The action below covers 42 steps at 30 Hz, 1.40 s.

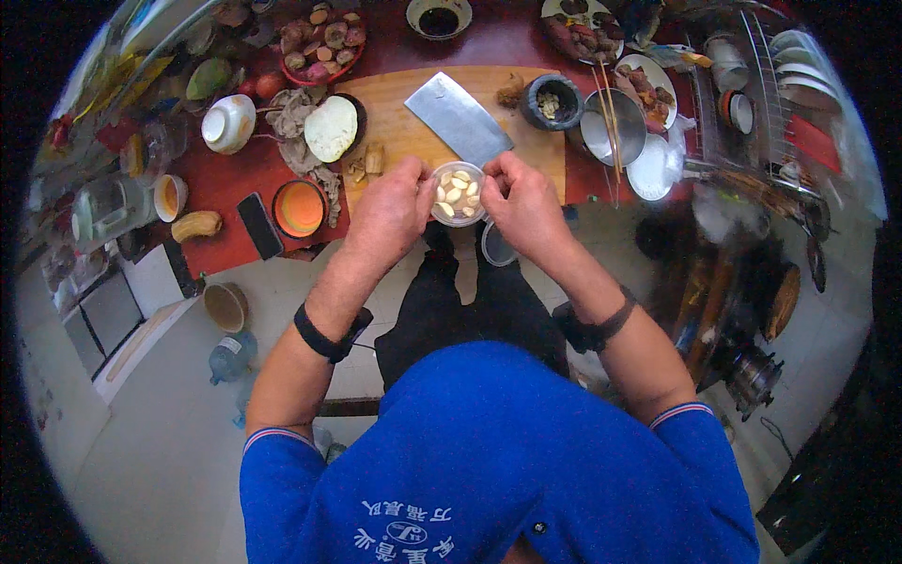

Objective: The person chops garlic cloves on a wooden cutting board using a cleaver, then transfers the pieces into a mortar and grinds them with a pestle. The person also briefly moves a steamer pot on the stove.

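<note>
A small clear plastic cup (459, 220) of peeled garlic cloves (458, 185) is between my two hands at the front edge of the cutting board. My left hand (394, 204) grips its left side, and my right hand (525, 201) pinches its right rim. A round clear lid (499, 245) hangs below the cup beside my right hand. Just beyond, a cleaver (458, 116) lies flat on the wooden cutting board (387, 84). A dark stone mortar (553, 123) with pale chopped pieces inside stands at the board's right edge.
On the left are a cut pale vegetable (331, 129), a phone (259, 225), an orange-lined bowl (299, 208) and an upturned bowl (228, 123). To the right, chopsticks (608, 127) lie across a metal bowl (627, 141). A bowl of dark liquid (438, 20) stands at the back.
</note>
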Available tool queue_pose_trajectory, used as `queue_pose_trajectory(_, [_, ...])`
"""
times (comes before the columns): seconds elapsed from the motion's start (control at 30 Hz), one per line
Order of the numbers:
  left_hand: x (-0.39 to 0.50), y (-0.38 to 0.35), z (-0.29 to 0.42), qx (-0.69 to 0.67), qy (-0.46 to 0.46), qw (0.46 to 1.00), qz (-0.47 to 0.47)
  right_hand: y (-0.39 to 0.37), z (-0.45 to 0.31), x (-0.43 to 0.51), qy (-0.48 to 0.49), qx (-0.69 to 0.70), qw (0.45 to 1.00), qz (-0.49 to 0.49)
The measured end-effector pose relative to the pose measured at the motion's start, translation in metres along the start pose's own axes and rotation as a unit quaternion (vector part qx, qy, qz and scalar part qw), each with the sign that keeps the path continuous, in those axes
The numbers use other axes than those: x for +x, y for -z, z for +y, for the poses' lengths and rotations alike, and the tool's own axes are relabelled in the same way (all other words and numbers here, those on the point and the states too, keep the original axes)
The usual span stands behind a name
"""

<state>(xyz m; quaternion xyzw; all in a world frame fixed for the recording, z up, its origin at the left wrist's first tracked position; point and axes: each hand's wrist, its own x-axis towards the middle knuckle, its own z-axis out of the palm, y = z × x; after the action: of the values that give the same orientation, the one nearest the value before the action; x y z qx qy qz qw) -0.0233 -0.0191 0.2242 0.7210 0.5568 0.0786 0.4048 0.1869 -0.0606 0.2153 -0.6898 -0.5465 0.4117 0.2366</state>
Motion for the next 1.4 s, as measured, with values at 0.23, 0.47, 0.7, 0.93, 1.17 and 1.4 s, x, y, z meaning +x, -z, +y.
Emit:
queue_pose_trajectory(0.23, [0.003, -0.006, 0.000, 0.031, 0.012, 0.999, 0.039, 0.008, -0.004, 0.000, 0.075, 0.001, 0.997, 0.034])
queue_pose_trajectory(0.47, [0.000, -0.005, 0.005, 0.041, -0.004, 0.998, 0.049, 0.014, -0.012, -0.005, 0.217, -0.152, 0.964, 0.031])
queue_pose_trajectory(0.7, [-0.004, -0.013, 0.006, 0.014, -0.044, 0.994, 0.095, -0.003, -0.020, -0.007, 0.195, -0.239, 0.950, 0.044])
queue_pose_trajectory(0.93, [-0.010, -0.013, 0.005, -0.008, -0.038, 0.994, 0.099, -0.006, -0.026, -0.008, 0.221, -0.226, 0.946, 0.071])
queue_pose_trajectory(1.17, [-0.014, -0.015, 0.006, -0.016, -0.043, 0.992, 0.119, -0.011, -0.029, -0.010, 0.237, -0.212, 0.944, 0.084])
queue_pose_trajectory(1.4, [-0.019, -0.020, 0.001, -0.005, -0.049, 0.992, 0.119, -0.009, -0.025, -0.006, 0.251, -0.233, 0.939, 0.034])
